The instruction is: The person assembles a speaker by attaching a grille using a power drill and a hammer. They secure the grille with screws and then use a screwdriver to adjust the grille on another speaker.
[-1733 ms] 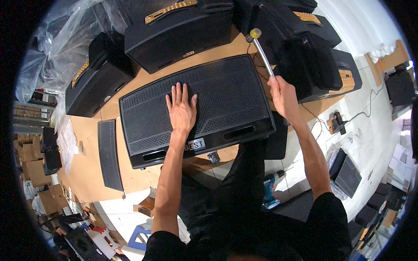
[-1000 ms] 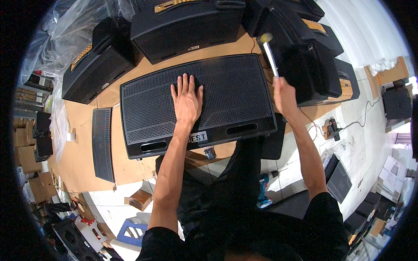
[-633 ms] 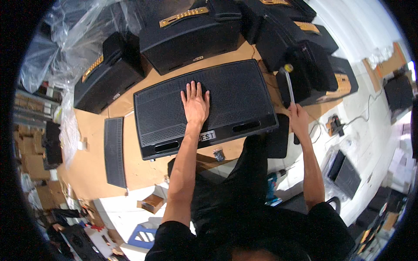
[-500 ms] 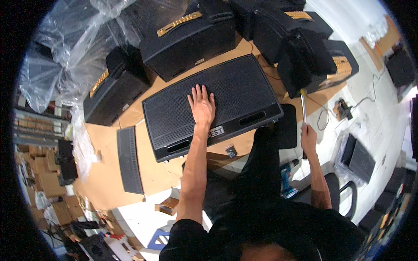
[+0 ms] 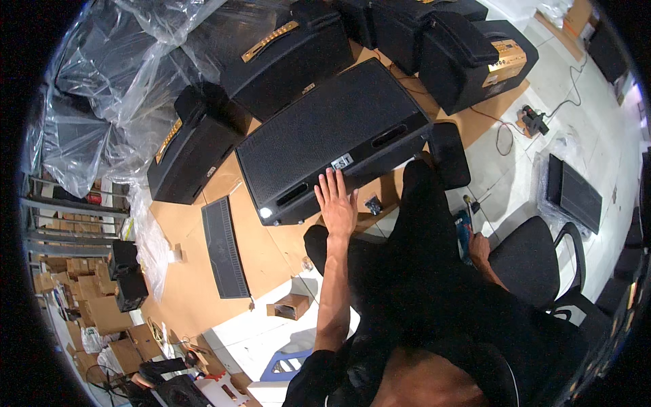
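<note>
Shifted off the grille (image 5: 315,122), the left hand (image 5: 339,214) rests, fingers extended, at the badged edge of a loudspeaker (image 5: 339,142) lying on brown sheeting (image 5: 183,288), while the lowered right hand (image 5: 480,249), closed around a mallet (image 5: 469,211), could knock the adjacent cordless drill (image 5: 463,237) if moved carelessly.

Wkshop, apparently audio: spkr cabs (image 5: 325,125), stacked boxes (image 5: 110,312) (pwr drill (image 5: 463,234) too).

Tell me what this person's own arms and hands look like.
The left hand is bare, with no glove, ring or watch visible. Its forearm is uncovered below a short black fabric sleeve. The right hand also shows no glove; on that side, the dark sleeve merges with the black shirt, so its edge is hard to make out.
</note>
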`<state>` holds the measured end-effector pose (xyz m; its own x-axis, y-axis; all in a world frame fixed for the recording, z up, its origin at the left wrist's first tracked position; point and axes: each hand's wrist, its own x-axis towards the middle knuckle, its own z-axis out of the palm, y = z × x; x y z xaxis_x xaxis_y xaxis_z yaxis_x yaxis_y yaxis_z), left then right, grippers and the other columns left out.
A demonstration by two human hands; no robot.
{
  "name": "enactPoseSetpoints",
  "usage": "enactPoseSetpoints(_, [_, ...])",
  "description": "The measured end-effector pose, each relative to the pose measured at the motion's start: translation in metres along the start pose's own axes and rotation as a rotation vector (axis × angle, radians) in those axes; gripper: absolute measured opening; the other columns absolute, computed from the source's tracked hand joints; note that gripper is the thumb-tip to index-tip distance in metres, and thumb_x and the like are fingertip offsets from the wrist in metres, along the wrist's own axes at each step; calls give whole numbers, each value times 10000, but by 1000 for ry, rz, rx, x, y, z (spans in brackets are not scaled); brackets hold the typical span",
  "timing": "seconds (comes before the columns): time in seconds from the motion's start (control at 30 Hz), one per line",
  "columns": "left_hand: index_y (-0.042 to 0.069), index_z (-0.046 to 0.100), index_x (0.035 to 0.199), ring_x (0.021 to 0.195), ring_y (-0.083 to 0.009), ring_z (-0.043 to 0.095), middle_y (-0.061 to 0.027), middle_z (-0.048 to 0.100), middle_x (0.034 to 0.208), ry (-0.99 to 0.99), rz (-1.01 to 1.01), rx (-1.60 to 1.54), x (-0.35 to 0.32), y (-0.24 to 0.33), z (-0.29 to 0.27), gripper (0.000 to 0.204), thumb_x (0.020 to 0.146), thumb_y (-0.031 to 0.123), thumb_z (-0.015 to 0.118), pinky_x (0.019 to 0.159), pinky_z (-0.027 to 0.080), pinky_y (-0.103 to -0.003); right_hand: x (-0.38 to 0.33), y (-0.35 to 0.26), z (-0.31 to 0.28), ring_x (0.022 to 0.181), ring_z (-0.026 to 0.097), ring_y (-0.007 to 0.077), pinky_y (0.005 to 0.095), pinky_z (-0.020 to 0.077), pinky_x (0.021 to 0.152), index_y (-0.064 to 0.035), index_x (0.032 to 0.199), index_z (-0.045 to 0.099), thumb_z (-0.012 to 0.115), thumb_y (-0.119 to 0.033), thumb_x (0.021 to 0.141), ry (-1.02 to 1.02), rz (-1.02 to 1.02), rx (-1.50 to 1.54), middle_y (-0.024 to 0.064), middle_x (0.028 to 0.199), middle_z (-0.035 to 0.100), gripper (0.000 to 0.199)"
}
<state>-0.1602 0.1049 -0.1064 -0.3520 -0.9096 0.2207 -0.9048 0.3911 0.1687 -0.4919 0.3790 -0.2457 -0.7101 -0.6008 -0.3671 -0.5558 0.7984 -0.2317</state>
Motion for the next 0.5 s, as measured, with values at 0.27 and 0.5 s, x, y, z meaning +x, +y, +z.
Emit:
enactPoseSetpoints(0.27, [18,332,1419,1395,-388,217,-206,259,1501,-36,-208,-317,-75,3,29,620,897,238,585,1109,220,-540,22,2,15,894,629,423,498,495,774,34,916,618,521,-382,917,130,37,-29,262,915,647,427])
enactPoseSetpoints(0.5, [-11,494,1286,1332,-395,343,-200,456,1377,-206,-325,-343,-120,5,41,485,891,254,587,1087,274,-522,51,29,49,808,650,380,496,506,703,-8,870,593,566,-367,887,207,75,-69,195,848,659,360])
